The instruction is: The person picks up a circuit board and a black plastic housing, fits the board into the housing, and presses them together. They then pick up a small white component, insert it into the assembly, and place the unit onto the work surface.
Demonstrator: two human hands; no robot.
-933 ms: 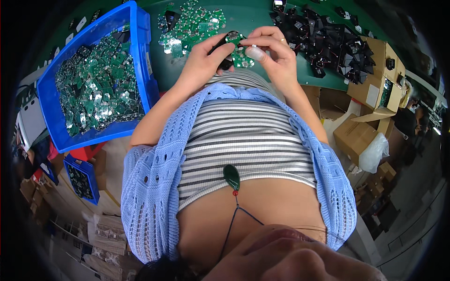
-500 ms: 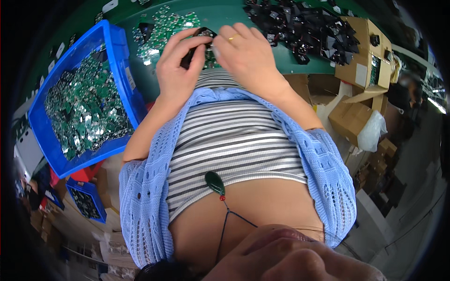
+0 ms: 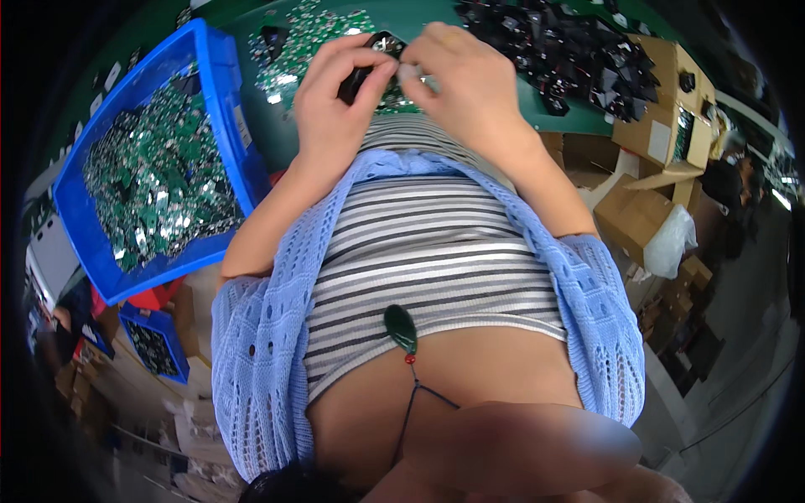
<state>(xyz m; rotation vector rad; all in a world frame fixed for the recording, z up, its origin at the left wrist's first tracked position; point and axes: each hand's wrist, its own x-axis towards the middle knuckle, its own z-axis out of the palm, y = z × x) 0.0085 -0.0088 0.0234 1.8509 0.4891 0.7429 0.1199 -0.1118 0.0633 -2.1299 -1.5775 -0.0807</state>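
Note:
My left hand (image 3: pixel 331 105) is closed around a small black plastic housing (image 3: pixel 354 85), thumb and fingertips on its near edge. The housing's inner side is mostly covered by my fingers. My right hand (image 3: pixel 474 84) is curled against the housing's right side, its thumb and fingertips pressed together. Whatever sits between those right fingertips is too small or too hidden to make out. Loose green circuit boards (image 3: pixel 314 38) lie spread on the green tabletop (image 3: pixel 268 138) beyond my left hand, some also beneath both hands.
A large heap of black housings (image 3: pixel 579 63) covers the table at the far right. At the left, a blue bin (image 3: pixel 232 134) is filled with green boards. Cardboard boxes (image 3: pixel 654 134) stand along the right edge, one with a clear plastic bag (image 3: pixel 671 243). A smaller blue bin (image 3: pixel 180 356) stands lower left.
Both hands appear slightly farther up and right, along with a small shift of the whole view. My right fingers have curled in more. The housing stays in my left hand.

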